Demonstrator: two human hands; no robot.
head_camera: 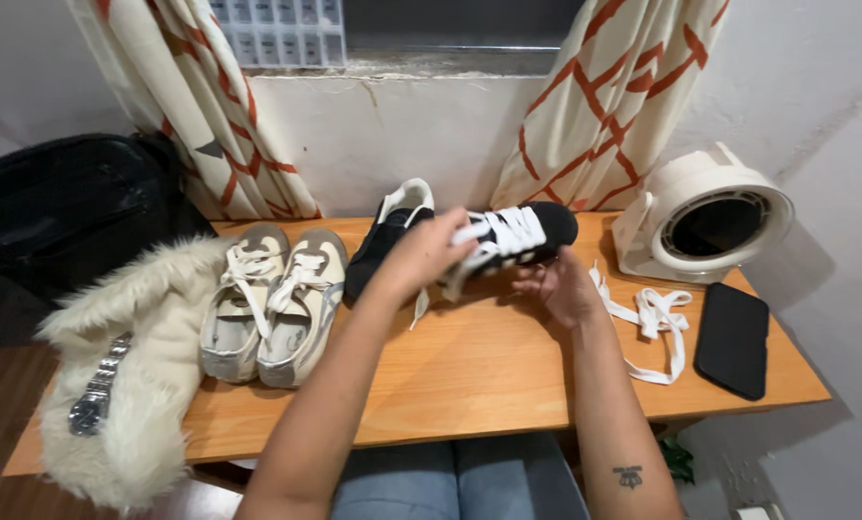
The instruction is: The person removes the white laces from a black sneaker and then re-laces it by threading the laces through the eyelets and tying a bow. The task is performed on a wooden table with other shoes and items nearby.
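We are in a home, likely a bedroom corner. We sit at a small wooden table (488,376) pushed against a rough white wall under a window (450,24), with patterned cream-and-orange curtains (604,96) hanging left and right. Everyday belongings lie about: a fur piece (152,385) and a black bag (65,207) at the left, shoes (272,299), a small white fan (705,217) and a phone (732,339) at the right.

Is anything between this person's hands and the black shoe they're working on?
Nothing visible. The left hand lies over the top of the black shoe at its white laces, and the right hand is under it. The loose white lace lies apart on the wooden table.
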